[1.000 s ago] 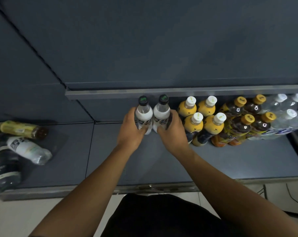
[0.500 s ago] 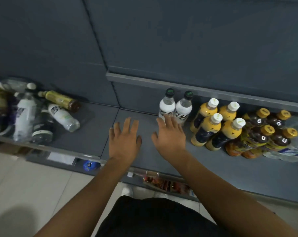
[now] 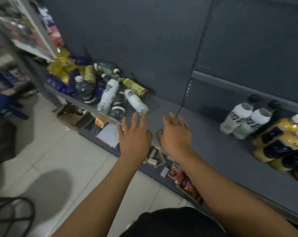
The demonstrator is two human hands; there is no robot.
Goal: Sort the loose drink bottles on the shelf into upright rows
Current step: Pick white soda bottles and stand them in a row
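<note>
A heap of loose bottles lies on its side at the left of the grey shelf: a white bottle, a longer white bottle, a yellow-labelled dark bottle and several clear and blue ones. My left hand hovers open just short of the nearest white bottle. My right hand is open beside it over bare shelf. At the right, two white bottles with dark caps stand upright next to upright yellow bottles.
The shelf's back panel rises behind everything. Below the shelf edge sit small boxes and snack packets and a paper sheet. A tiled floor lies to the left, with cables at the lower left.
Both hands let go of the two upright white bottles and moved left, opening. My view swung left, so the heap of lying bottles is now close ahead of my left hand.
</note>
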